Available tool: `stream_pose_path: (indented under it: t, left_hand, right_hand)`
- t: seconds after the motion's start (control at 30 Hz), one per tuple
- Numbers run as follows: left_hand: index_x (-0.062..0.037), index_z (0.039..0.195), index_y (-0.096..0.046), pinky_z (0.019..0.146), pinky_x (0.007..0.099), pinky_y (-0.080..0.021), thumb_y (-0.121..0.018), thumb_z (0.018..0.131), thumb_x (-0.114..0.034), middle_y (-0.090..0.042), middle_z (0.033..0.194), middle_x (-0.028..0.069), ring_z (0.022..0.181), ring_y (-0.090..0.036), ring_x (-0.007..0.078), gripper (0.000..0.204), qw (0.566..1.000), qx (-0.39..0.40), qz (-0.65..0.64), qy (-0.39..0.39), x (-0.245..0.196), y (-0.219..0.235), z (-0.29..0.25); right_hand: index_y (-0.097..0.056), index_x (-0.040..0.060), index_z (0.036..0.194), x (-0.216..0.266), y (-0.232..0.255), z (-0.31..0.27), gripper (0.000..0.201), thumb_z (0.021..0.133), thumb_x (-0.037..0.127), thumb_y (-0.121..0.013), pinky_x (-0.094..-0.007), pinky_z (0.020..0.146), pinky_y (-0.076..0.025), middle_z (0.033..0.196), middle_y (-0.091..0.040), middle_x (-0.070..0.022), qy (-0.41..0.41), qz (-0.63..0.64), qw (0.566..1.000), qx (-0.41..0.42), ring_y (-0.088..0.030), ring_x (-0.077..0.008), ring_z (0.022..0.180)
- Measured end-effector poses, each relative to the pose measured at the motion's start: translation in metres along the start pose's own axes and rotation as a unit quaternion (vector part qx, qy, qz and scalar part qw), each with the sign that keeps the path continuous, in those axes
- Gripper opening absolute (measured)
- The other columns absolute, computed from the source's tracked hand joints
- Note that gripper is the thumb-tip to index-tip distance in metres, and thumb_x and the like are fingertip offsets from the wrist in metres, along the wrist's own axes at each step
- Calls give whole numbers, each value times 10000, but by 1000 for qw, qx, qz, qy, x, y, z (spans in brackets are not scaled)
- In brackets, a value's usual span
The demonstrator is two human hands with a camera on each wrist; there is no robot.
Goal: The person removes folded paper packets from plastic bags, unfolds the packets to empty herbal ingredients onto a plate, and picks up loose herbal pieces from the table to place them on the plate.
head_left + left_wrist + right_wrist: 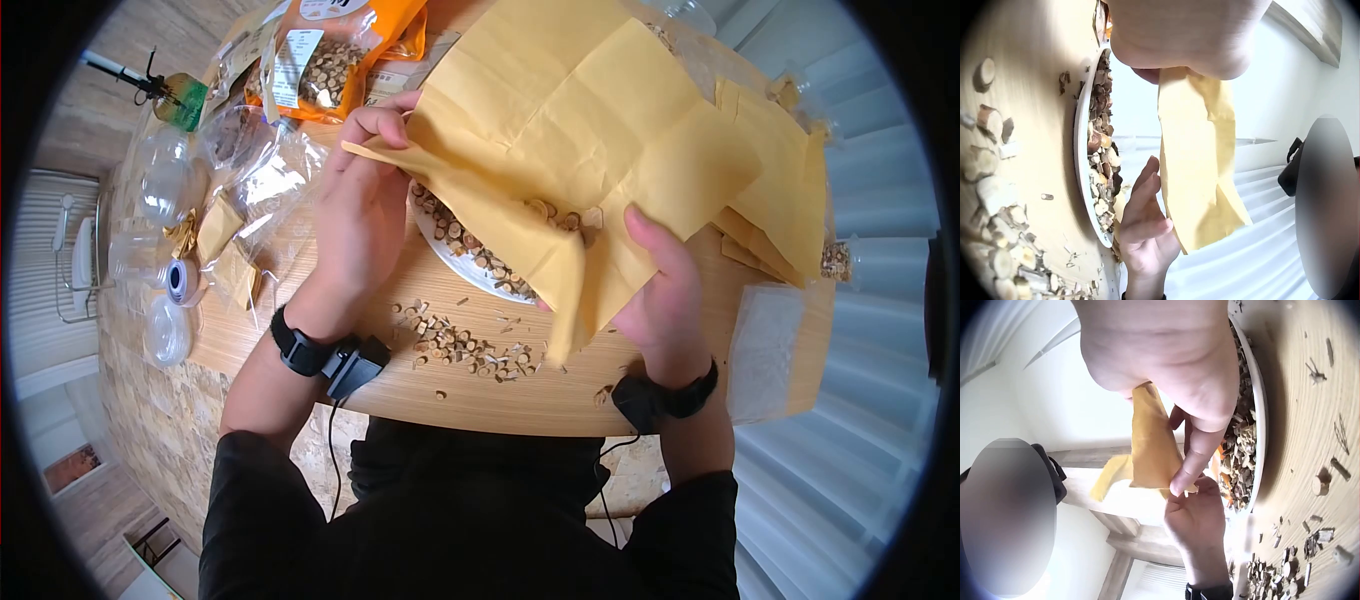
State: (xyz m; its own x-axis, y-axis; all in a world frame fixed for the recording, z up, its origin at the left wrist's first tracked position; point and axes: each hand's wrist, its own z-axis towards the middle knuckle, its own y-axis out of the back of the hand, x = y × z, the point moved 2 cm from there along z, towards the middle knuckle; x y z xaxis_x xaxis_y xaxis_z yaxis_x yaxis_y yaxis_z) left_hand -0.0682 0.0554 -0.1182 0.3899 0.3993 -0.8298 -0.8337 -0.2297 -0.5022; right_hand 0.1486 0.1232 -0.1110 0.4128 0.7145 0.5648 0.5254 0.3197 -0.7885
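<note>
A large creased sheet of yellow-brown paper (pixel 560 90) is held up over a white plate (pixel 455 258), its near edge folded over. At the sheet's left edge my left hand (pixel 362 205) grips the paper between thumb and fingers. My right hand (pixel 668 295) holds the right side, thumb on top and the other fingers mostly hidden beneath. Dried, bark-edged woody slices (pixel 480 255) lie on the plate, and a few more slices (pixel 560 215) show in the paper's fold. In the left wrist view the plate's heap (pixel 1102 131) mixes brown, orange and pale pieces.
Loose slices and chips (pixel 460 345) are scattered along the table's front. An orange bag (pixel 345 70) of slices stands at the back left, near clear plastic bags (pixel 275 180), a tape roll (pixel 182 282) and clear tubs (pixel 165 190). More folded paper (pixel 775 185) lies right, above a translucent bag (pixel 768 345).
</note>
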Motion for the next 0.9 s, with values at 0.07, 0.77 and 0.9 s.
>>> stream_pose_path:
  t: [0.07,0.77,0.9]
  left_hand:
    - [-81,897,-461,1000,345,-313,-356,904,-117,-434,1258,116,1151,-417,197,112,1000,-15,-11,0,2,2,1]
    - [-46,1261,-373,999,389,-327,-490,908,-266,-436,1277,88,1196,-413,205,432,996,-10,-63,67,6,-9,3]
    - [-51,1260,-383,967,380,-388,-503,916,-264,-397,1321,116,1216,-425,229,422,991,64,-43,110,8,-15,-1]
  right_hand:
    - [-305,7,1348,-2,-1,1,492,912,197,-432,-517,929,-430,1342,-405,-185,7,-39,999,-36,-421,-352,1221]
    - [-276,42,1370,-2,1,5,470,986,308,-328,-443,1048,-315,1376,-383,-122,91,-31,994,-47,-389,-264,1264]
    - [-235,58,1389,0,1,5,498,986,340,-312,-504,1023,-345,1387,-364,-119,132,-73,988,-41,-376,-293,1272]
